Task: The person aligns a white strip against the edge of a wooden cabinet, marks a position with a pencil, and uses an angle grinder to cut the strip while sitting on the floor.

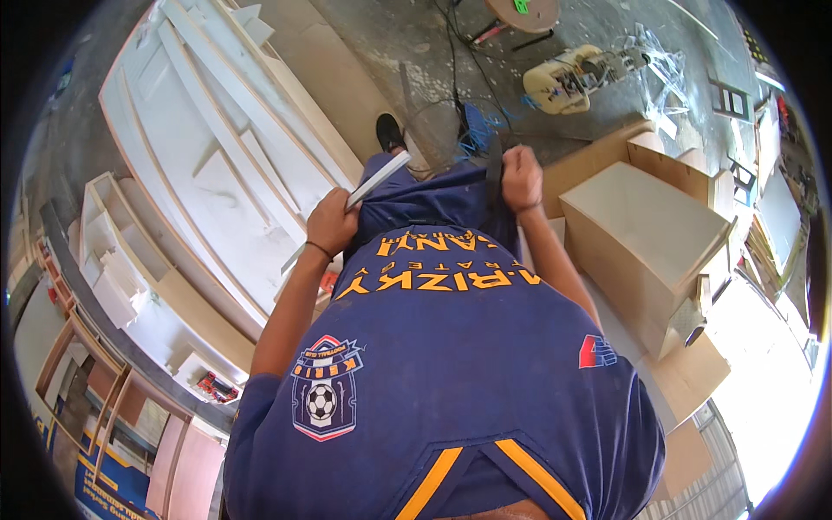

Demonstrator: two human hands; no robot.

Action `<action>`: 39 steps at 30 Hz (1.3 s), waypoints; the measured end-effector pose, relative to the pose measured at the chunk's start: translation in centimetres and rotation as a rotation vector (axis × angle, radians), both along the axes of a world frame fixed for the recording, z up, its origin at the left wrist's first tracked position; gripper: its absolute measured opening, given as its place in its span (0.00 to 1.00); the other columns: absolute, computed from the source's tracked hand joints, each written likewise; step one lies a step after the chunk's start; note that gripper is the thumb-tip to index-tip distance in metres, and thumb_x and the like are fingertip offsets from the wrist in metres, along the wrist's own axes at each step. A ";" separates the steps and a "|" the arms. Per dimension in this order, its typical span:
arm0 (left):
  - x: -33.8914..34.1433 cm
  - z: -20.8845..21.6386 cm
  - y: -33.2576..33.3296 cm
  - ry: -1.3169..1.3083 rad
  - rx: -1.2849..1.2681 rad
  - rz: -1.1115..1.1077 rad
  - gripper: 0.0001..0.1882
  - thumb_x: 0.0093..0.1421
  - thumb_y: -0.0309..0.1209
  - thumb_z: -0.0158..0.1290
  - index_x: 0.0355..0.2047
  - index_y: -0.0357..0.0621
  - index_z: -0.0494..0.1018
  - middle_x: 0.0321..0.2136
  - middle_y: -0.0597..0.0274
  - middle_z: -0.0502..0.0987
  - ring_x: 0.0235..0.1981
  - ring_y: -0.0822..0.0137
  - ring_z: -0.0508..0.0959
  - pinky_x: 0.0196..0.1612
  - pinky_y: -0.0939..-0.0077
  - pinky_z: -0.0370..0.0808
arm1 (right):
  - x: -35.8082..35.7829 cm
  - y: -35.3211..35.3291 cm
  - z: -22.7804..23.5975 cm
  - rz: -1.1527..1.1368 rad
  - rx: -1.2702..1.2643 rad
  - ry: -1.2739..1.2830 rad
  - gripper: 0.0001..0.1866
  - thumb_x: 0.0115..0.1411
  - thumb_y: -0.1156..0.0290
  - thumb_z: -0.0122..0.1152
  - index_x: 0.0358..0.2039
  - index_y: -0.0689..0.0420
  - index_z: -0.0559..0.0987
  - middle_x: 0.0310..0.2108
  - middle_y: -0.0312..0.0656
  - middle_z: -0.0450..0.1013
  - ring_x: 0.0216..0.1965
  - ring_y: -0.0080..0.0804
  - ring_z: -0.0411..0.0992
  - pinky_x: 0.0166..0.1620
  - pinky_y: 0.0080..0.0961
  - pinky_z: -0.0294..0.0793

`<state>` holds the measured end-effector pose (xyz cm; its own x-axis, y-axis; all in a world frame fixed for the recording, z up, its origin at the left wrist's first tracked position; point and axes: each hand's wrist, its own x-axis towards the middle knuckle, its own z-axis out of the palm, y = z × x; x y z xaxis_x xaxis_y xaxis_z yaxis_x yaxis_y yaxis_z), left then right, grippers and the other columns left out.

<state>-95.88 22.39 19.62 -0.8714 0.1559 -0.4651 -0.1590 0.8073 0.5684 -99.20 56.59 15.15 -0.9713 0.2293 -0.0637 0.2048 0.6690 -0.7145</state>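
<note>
My left hand (334, 224) is closed around a narrow white strip (379, 179), which slants across the front of my left thigh. One end points up toward my knee, and the other shows again below my wrist. My right hand (523, 179) is curled into a fist beside my right thigh, against a dark flat strip (494, 169). Its fingers appear closed on that strip, though the grip itself is partly hidden. Dark blue trousers (425, 195) lie between the two hands.
Large curved white panels with wooden edges (217, 165) lie to my left. A box-shaped wooden cabinet (641, 225) stands close on my right. Ahead on the floor are a cream-coloured machine (563, 82), cables (455, 61) and a stool (524, 13).
</note>
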 end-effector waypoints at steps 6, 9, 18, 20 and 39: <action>-9.9 -3.9 -3.4 0.029 -0.223 0.170 0.08 0.54 0.33 0.47 0.27 0.40 0.68 0.31 0.52 0.72 0.34 0.47 0.73 0.36 0.56 0.70 | -21.2 4.4 -0.9 0.050 0.251 -0.007 0.11 0.57 0.65 0.53 0.27 0.60 0.74 0.26 0.52 0.73 0.30 0.51 0.72 0.32 0.36 0.70; -16.1 -3.2 -4.9 -0.081 -0.299 0.163 0.10 0.56 0.36 0.47 0.28 0.41 0.70 0.31 0.50 0.72 0.33 0.48 0.74 0.36 0.55 0.70 | -26.0 -0.2 3.6 0.438 -0.009 -0.279 0.12 0.56 0.63 0.54 0.31 0.59 0.77 0.28 0.50 0.74 0.31 0.43 0.73 0.34 0.32 0.71; -42.8 -2.7 2.8 -0.079 0.194 0.032 0.20 0.53 0.47 0.54 0.26 0.39 0.77 0.22 0.47 0.75 0.27 0.48 0.75 0.30 0.62 0.69 | -44.9 -5.3 1.2 0.949 -0.504 -0.852 0.22 0.57 0.53 0.55 0.38 0.61 0.78 0.32 0.42 0.76 0.37 0.27 0.71 0.44 0.22 0.68; -49.3 -2.7 5.1 -0.197 0.208 -0.075 0.21 0.52 0.47 0.55 0.26 0.39 0.77 0.22 0.47 0.75 0.27 0.50 0.76 0.30 0.63 0.69 | -51.5 -2.7 1.2 1.034 -0.458 -0.810 0.22 0.57 0.53 0.56 0.38 0.61 0.78 0.31 0.42 0.76 0.37 0.25 0.71 0.43 0.22 0.68; -100.1 -8.6 14.0 -0.469 0.626 -0.790 0.22 0.55 0.46 0.53 0.28 0.34 0.74 0.22 0.56 0.76 0.25 0.68 0.73 0.31 0.74 0.68 | -87.6 0.6 2.5 0.466 0.052 0.039 0.08 0.48 0.68 0.62 0.24 0.58 0.74 0.23 0.43 0.70 0.31 0.42 0.69 0.36 0.36 0.67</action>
